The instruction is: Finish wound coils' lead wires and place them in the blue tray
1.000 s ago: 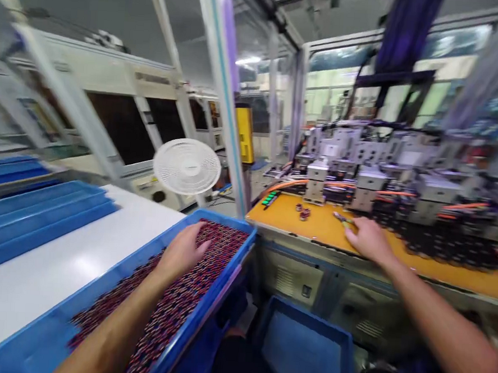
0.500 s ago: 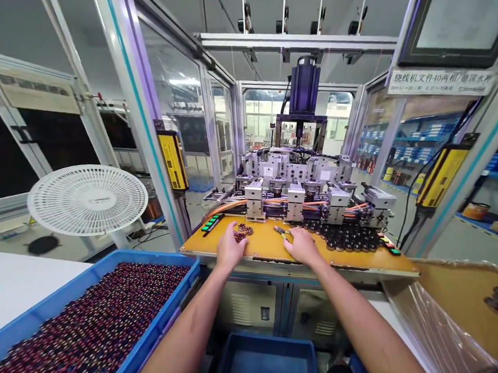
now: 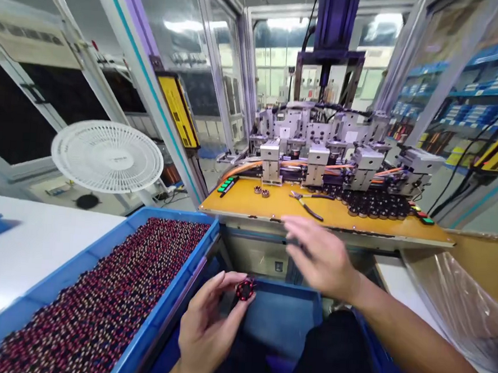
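My left hand (image 3: pixel 209 326) is raised near my lap, pinching a small round red-and-black wound part (image 3: pixel 245 290) between thumb and fingertips. My right hand (image 3: pixel 318 254) hovers just right of it, fingers spread and blurred by motion, with nothing in it. Behind both hands lies the orange work plate (image 3: pixel 248 200) of a winding machine (image 3: pixel 318 151). On the plate rest two loose parts (image 3: pixel 261 191), a pair of pliers (image 3: pixel 307 203) and a row of dark finished parts (image 3: pixel 372 205).
A blue tray (image 3: pixel 170 300) filled with several red wound parts sits at my left on a white table (image 3: pixel 30 246). An empty blue bin (image 3: pixel 283 318) stands below. A white fan (image 3: pixel 106 156) is at left, a plastic-lined cardboard box (image 3: pixel 461 301) at right.
Both hands have drawn back from the orange plate toward my body. My left hand now pinches one small wound part; my right hand has left the pliers on the plate.
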A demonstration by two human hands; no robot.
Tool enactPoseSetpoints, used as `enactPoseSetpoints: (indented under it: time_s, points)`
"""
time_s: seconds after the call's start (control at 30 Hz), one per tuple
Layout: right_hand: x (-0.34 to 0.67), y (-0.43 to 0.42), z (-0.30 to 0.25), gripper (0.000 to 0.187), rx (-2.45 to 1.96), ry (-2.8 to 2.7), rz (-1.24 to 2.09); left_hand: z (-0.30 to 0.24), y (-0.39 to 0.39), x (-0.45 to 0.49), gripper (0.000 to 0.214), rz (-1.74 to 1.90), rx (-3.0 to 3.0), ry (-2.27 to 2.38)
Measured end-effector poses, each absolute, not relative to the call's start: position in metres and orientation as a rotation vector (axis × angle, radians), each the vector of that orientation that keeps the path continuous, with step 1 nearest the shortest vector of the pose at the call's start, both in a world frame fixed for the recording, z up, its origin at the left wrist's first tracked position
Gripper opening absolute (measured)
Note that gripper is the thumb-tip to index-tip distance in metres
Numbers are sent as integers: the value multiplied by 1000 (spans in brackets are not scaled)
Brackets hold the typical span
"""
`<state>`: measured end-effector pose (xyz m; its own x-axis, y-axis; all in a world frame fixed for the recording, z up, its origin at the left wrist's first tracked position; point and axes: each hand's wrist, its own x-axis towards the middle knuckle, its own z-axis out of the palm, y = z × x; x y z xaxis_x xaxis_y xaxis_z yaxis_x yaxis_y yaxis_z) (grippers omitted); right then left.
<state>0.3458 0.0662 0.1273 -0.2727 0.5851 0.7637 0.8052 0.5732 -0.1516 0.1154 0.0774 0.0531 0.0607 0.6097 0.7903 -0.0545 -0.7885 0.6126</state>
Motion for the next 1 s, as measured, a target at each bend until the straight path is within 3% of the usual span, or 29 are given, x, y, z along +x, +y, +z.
enactPoseSetpoints:
  time_s: [0.07, 0.2, 0.43, 0.53, 0.63, 0.67, 0.73, 0.9, 1.0]
  points:
    - [323, 34, 138, 39, -941, -2229, -353, 52, 67, 111, 81, 1726, 1904, 488]
    - [311, 10, 142, 30, -1079, -2563, -172, 47, 57, 110, 83, 1642, 1882, 481]
    - [309, -15, 124, 22, -1139, -2628, 223, 40, 50, 123, 74, 1618, 1549, 710]
    - [303, -23, 111, 31, -1068, -2537, 522, 42, 51, 125, 70, 1568, 1428, 712]
    - [309, -18, 101, 12, -1092, -2357, 871, 41, 48, 124, 70, 1576, 1437, 723]
    - [311, -14, 100, 17, -1143, -2221, 953, 40, 47, 124, 71, 1588, 1453, 727]
    - [311, -5, 99, 36, -1253, -1846, 1019, 39, 44, 124, 73, 1609, 1483, 725]
    - [284, 7, 85, 25, -1236, -1248, 1191, 38, 39, 126, 72, 1602, 1509, 641]
    - [272, 0, 62, 30, -1133, -1089, 1285, 40, 39, 124, 71, 1576, 1458, 646]
